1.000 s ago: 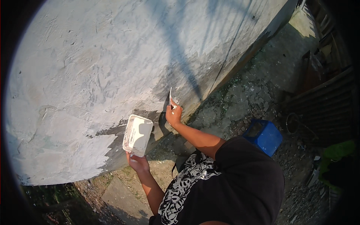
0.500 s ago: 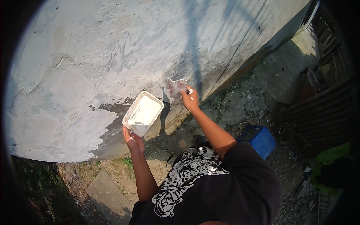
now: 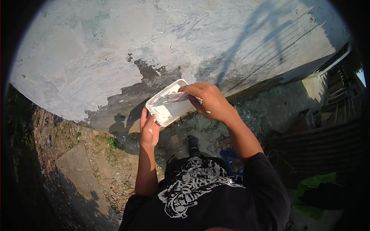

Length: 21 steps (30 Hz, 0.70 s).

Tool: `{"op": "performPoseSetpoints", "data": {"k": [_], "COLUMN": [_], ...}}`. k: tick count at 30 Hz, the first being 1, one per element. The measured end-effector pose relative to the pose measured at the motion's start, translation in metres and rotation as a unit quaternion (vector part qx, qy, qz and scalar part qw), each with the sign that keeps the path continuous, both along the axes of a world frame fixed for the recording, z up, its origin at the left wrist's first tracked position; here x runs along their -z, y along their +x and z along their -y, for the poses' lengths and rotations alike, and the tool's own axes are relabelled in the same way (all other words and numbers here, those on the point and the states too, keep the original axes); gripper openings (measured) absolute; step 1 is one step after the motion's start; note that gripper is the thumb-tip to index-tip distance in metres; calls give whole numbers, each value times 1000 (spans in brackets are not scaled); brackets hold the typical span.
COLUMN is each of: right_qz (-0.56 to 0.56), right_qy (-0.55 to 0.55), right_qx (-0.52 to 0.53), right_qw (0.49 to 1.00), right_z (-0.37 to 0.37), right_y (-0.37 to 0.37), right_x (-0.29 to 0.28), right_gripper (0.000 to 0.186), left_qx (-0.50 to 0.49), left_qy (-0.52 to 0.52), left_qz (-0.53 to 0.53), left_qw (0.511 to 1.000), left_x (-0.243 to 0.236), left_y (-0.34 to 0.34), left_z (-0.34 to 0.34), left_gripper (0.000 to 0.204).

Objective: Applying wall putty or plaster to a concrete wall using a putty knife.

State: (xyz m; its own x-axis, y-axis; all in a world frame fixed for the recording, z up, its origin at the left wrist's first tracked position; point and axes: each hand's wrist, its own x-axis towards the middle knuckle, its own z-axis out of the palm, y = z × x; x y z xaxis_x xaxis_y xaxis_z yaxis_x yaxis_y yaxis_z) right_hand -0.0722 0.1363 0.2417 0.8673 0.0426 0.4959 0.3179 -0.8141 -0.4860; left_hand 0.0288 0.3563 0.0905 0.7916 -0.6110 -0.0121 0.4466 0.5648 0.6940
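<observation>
My right grip [image 3: 214, 101] is curled tight, fingers bent over a flat scraper [image 3: 174, 97]; handle mostly hidden under the hand. Blade reaches into a white rectangular tub [image 3: 165, 91], lying across the inside; can't tell how firmly it presses on the white paste [image 3: 163, 111] there. White smears on the thumb side of this hand.

My left grip [image 3: 149, 129] is partly closed on the lower-left corner of the tub, thumb on the near side, fingers along the outer side. Also smeared white. Tub is tilted, held up in the air in front of the wall [image 3: 96, 57], off the ground. Paste sits inside, thinner smears up its sides.

Wall: mostly pale, rough coat, with a darker grey bare patch [image 3: 127, 98] along its lower part, ragged upper edge. Slanting shadows cross it right of the tub.

Below me: black shirt [image 3: 200, 192] with white print, one dark shoe [image 3: 193, 144] on the ground, blue plastic item [image 3: 230, 156] partly hidden by my right arm. Flat slab [image 3: 83, 173] lies lower left on stony soil. Far right: dark corrugated sheet [image 3: 308, 154], green item [image 3: 314, 181] near it, kind unclear.
</observation>
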Motion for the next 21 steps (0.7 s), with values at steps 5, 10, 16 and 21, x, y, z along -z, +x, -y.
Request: {"op": "performPoseSetpoints", "data": {"k": [5,10,16,21], "right_qz": [15,-14,-13,-6], "right_qy": [-18,24,126,71], "right_qx": [38,75,107,106], "right_qw": [999,997,986,992], "right_z": [-27,-37,-43,-28], "right_y": [-17,-40,-53,-42], "right_x": [-22,-27,-11,-2], "right_gripper": [30,26,18,19], "left_qx": [17,28,8,-18], "left_qy": [-52,-64,-37,-15], "left_qz": [-30,-68,-31,16], "left_qw": [998,995,999,1000], "left_x": [11,26,22,5], "left_y": [-27,-42,-48,-48], "left_z": [-2,-11,-22,-33], "left_gripper": [60,62,65,63]}}
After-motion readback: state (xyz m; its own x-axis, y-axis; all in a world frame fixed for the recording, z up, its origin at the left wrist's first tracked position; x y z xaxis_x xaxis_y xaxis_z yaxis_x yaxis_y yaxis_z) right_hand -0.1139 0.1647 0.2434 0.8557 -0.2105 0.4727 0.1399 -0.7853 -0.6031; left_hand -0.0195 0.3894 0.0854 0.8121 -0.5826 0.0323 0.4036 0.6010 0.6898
